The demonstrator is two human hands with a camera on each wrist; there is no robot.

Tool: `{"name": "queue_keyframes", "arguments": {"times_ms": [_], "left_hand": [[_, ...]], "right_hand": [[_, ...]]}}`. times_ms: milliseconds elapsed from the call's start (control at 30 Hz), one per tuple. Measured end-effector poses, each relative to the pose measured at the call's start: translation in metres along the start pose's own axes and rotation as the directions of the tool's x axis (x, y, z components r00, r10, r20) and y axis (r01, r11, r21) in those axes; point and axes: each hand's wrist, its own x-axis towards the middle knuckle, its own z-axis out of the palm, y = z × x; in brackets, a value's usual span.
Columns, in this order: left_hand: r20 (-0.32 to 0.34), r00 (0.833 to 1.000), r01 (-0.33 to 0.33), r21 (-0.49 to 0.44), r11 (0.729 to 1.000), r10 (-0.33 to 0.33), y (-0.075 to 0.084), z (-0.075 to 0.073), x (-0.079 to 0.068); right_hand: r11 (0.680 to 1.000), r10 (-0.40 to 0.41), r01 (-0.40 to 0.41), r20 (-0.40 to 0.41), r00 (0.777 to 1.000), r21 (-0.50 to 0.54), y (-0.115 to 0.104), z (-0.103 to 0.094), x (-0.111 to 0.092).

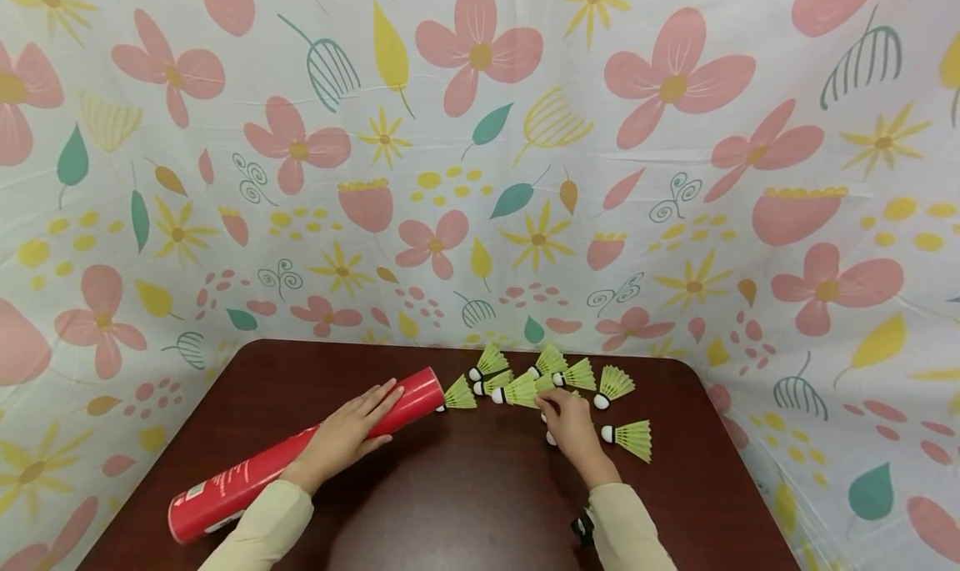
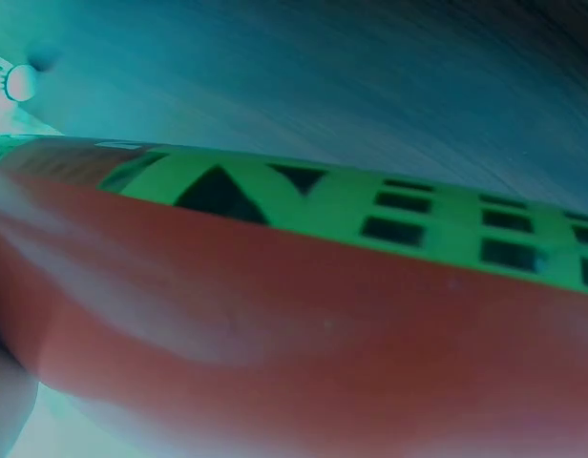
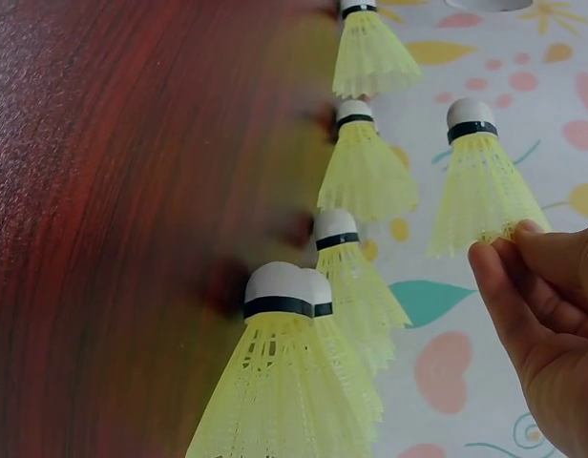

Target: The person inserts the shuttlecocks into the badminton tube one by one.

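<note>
My left hand [image 1: 341, 442] grips a long red shuttlecock tube [image 1: 255, 475] from above, fingers over its far side and thumb on the near side. The tube lies slantwise, with its right end toward the shuttlecocks; in the left wrist view its red side [image 2: 275, 315] fills the lower part. Between thumb and fingertips, my right hand [image 3: 552, 315] pinches the skirt edge of a yellow shuttlecock [image 3: 485, 181], white cork pointing away from the hand. In the head view that shuttlecock [image 1: 513, 390] points its cork left, toward the tube's end.
Several more yellow shuttlecocks lie at the table's back, one [image 1: 457, 394] beside the tube's right end and another [image 1: 633, 439] right of my right hand. The dark brown table [image 1: 442, 496] ends at a flower-patterned cloth [image 1: 450, 179]. A small black object [image 1: 581, 528] sits by the right sleeve.
</note>
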Motion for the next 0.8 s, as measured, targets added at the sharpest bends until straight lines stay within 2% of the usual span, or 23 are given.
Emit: {"name": "queue_keyframes", "arguments": {"times_ms": [367,600,800], "left_hand": [[-0.005,0.998,-0.057,0.006,0.998,0.057,0.011,-0.001,0.005],[0.008,0.997,-0.072,-0.007,0.997,0.072,0.018,-0.001,0.01],[0.023,0.997,-0.075,-0.014,0.997,0.076,0.024,-0.001,0.014]], "right_hand": [[0.997,-0.072,0.072,-0.051,0.996,-0.001,-0.009,0.0,0.001],[0.998,-0.065,0.065,-0.04,0.997,-0.002,-0.016,0.003,0.001],[0.994,-0.111,0.112,-0.043,0.993,0.005,-0.023,0.006,0.0]]}}
